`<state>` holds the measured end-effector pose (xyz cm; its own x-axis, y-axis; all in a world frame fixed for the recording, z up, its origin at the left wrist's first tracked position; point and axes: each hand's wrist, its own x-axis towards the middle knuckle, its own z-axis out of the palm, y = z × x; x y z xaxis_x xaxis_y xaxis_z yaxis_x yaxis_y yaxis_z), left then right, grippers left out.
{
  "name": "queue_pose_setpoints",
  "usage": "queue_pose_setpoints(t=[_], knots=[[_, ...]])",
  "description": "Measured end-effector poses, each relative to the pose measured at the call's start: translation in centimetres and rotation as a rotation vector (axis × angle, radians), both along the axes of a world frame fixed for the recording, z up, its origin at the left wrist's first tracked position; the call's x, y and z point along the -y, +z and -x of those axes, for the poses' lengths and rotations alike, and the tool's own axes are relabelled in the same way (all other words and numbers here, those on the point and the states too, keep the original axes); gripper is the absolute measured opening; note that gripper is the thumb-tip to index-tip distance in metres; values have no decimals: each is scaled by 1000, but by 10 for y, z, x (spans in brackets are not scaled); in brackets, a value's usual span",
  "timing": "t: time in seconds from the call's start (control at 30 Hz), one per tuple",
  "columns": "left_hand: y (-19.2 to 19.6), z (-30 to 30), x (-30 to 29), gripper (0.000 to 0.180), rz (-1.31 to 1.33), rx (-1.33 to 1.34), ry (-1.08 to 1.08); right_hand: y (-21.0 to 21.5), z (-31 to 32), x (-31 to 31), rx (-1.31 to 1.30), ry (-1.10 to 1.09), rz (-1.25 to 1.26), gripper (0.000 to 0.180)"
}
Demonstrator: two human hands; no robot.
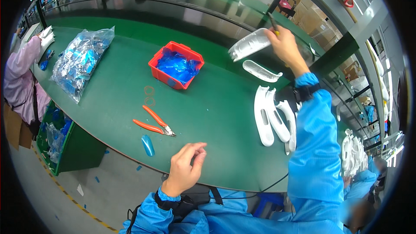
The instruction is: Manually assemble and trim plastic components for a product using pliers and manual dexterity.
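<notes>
My right hand (284, 45) reaches to the far right, closed around a slim tool (273, 22) with a dark pointed end and some yellow on it. Its fingertips are also on the edge of a white curved plastic shell (250, 44); the exact grip is partly hidden. Below lies another white shell (262, 70). Nearer me, beside my right sleeve, several white slotted curved parts (263, 119) lie side by side. My left hand (186, 167) hovers over the table's near edge, fingers curled toward the thumb, nothing visible in them.
Orange-handled nippers (156, 123), a glossy blue piece (147, 145) and thin rubber bands (149, 91) lie left of centre. Behind them stand a red bin (175, 80) of blue film and a clear bag (82, 63). A co-worker's pink sleeve (21, 67) is at left. Metal posts (338, 54) rise at right.
</notes>
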<state>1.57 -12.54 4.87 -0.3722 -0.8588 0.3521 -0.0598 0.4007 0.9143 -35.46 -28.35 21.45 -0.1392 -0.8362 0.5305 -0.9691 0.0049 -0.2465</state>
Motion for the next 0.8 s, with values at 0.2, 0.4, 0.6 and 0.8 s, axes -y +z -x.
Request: queue_pose_setpoints(t=[0.2,0.4,0.6,0.8], knots=[[-1,-1,-2,39,-99,-109,-29,25,-49,-143,690,249,-381,24],[-3,7,-41,88,-848,-447,-815,-34,-106,-187,743,394,-777,23],[-34,12,-90,83,-1270,-693,-1072,-96,-133,-210,570,333,-530,29],[-55,13,-117,85,-1304,-638,-963,-127,-137,-242,1079,112,-242,34]])
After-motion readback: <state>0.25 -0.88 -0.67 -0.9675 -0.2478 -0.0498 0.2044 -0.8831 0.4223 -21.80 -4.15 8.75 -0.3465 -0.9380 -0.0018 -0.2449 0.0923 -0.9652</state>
